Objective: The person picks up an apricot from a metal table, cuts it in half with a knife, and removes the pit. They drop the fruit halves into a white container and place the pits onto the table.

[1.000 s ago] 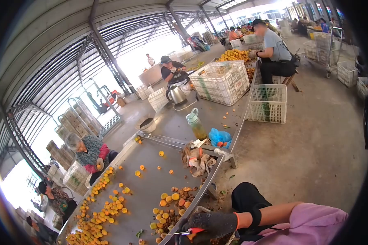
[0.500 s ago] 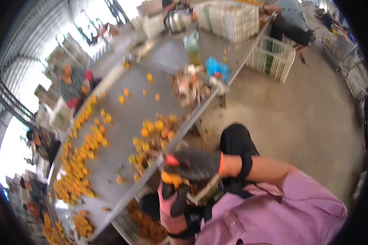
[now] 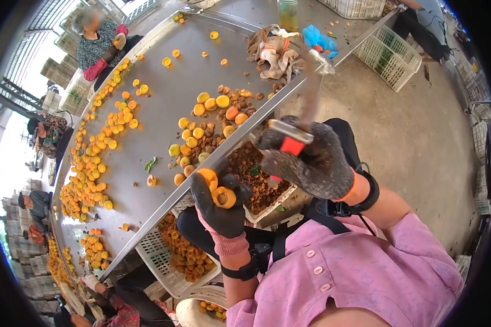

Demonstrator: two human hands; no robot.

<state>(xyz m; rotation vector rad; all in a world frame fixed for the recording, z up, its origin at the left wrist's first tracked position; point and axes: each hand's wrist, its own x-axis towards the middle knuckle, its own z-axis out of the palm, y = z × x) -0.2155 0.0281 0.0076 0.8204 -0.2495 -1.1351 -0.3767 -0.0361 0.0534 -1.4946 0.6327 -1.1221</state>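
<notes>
**Split apricot in your left hand, knife in your right**

Head view: your gloved left hand [image 3: 219,210] is raised in front of your chest, over the near edge of the table [image 3: 163,114]. Its fingers [image 3: 201,191] are curled shut round an apricot [image 3: 218,189]. The fruit is split open. One half peeks above your fingertips, and the other faces the camera with the pit showing, pinned between thumb and fingers.

Your right hand [image 3: 311,161] hangs just to the right of it and a little higher, apart from the fruit. Its fingers [image 3: 289,166] are closed round a knife [image 3: 290,139] with a red part at the grip. The blade is blurred, so you cannot tell where its tip points.

Below and between your hands sits a white crate of pits [image 3: 273,204], set against the table's edge. A second crate with apricot halves [image 3: 153,256] stands lower left, under the edge.

On the table, whole loose apricots [image 3: 202,128] are heaped near the edge by your hands, and a bundle of rags [image 3: 275,52] lies farther along. Another person [image 3: 98,41] works at the far side.
</notes>
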